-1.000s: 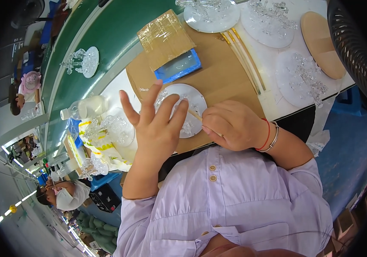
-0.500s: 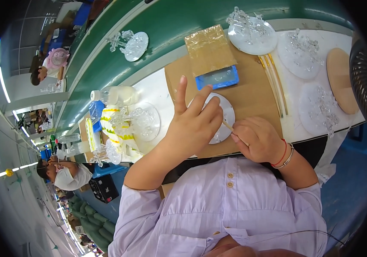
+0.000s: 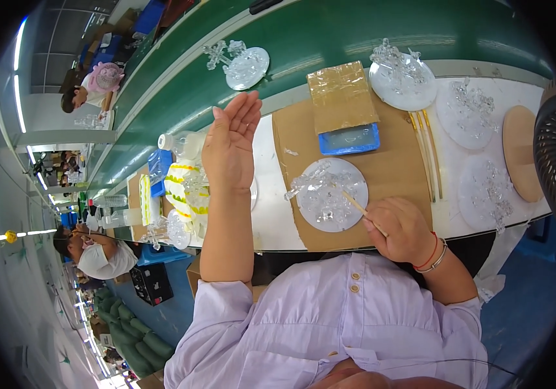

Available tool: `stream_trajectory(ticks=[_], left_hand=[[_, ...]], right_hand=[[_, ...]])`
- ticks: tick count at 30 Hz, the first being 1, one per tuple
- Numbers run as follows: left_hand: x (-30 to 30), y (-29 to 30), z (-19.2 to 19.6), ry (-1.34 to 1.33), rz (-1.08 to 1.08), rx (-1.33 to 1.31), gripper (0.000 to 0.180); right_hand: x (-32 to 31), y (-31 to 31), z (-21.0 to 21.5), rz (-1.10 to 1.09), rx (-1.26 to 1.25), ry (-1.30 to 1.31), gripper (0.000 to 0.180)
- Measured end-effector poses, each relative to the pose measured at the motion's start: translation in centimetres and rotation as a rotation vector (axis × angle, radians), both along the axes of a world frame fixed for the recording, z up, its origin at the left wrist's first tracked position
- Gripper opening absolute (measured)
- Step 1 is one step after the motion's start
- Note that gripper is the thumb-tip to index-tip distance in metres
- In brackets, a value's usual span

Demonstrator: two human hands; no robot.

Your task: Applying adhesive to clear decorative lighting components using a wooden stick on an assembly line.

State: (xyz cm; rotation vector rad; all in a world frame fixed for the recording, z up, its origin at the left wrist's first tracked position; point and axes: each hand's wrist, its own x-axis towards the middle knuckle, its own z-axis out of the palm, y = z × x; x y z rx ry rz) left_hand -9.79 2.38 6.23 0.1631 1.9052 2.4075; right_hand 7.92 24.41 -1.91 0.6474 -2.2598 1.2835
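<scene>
Head view: right hand (image 3: 396,227) pinches thin stick (image 3: 357,205), far tip unclear against clear ornament (image 3: 322,192) on white disc (image 3: 331,225) atop cardboard (image 3: 391,172), left hand (image 3: 232,144) apart, raised, palm showing, partly hiding bottle (image 3: 186,144), black grille (image 3: 550,146) cut off

This looks like a factory workshop with handwork benches; a clear ornament (image 3: 327,201) on a white disc lies near the centre, and similar pieces (image 3: 402,81) sit from one to three o'clock, slim brushes (image 3: 428,155) between two and three; a long green bench surface (image 3: 330,32) sweeps across twelve; a person in white (image 3: 106,259) shows at eight, another worker (image 3: 94,97) at ten; strip lights (image 3: 18,104) glow around nine; bulky green bundles (image 3: 129,330) crowd seven to eight.
</scene>
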Motion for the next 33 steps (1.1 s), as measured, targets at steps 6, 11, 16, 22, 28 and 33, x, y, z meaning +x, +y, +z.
stream_trajectory(ticks=[6, 11, 16, 22, 28, 33], left_hand=[[-2.1, -0.1, -0.8, -0.032, -0.036, 0.01, 0.054], [-6.1, 0.6, -1.4, 0.004, -0.067, 0.033, 0.069], [-16.2, 0.7, -4.2, 0.224, 0.31, -0.433, 0.078], [-23.7, 2.6, -5.6, 0.421, 0.383, -0.957, 0.098], [-23.1, 3.8, -4.1, 0.443, 0.336, -1.171, 0.109], [-18.3, 2.6, -0.4, 0.598, 0.334, -1.08, 0.109]], right_hand=[[-0.1, 0.1, -0.2, -0.012, 0.029, 0.001, 0.014], [0.1, 0.4, 0.0, -0.023, 0.025, -0.022, 0.014], [0.0, 0.1, 0.3, -0.005, 0.028, -0.024, 0.015], [0.0, 0.3, 0.1, 0.018, 0.029, -0.049, 0.02], [-0.4, 0.3, 0.3, 0.048, -0.009, -0.035, 0.021], [-0.5, 0.1, 0.2, 0.016, 0.003, -0.003, 0.02]])
